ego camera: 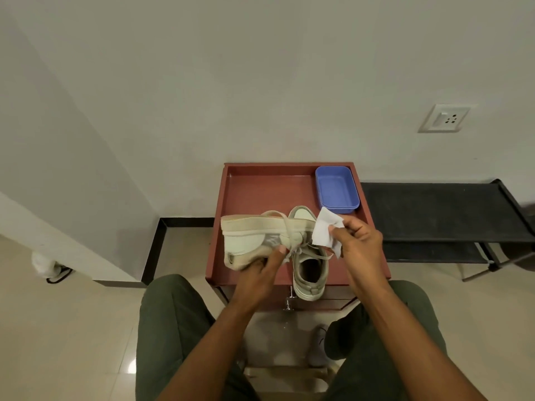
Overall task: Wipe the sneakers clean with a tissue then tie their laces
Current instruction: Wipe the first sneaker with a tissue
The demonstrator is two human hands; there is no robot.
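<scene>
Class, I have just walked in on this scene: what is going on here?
A seated person is cleaning a pair of sneakers over a small red table. The left hand grips one sneaker, turned on its side. The right hand pinches a white tissue beside it. The other sneaker stands upright on the table, its laces loose. A blue tray sits at the table's far right corner.

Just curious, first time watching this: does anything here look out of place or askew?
Only mildly: the second pale sneaker stands on the reddish-brown wooden stand with its heel hanging over the front edge and its laces loose. The left hand grips the other sneaker on its side.
</scene>
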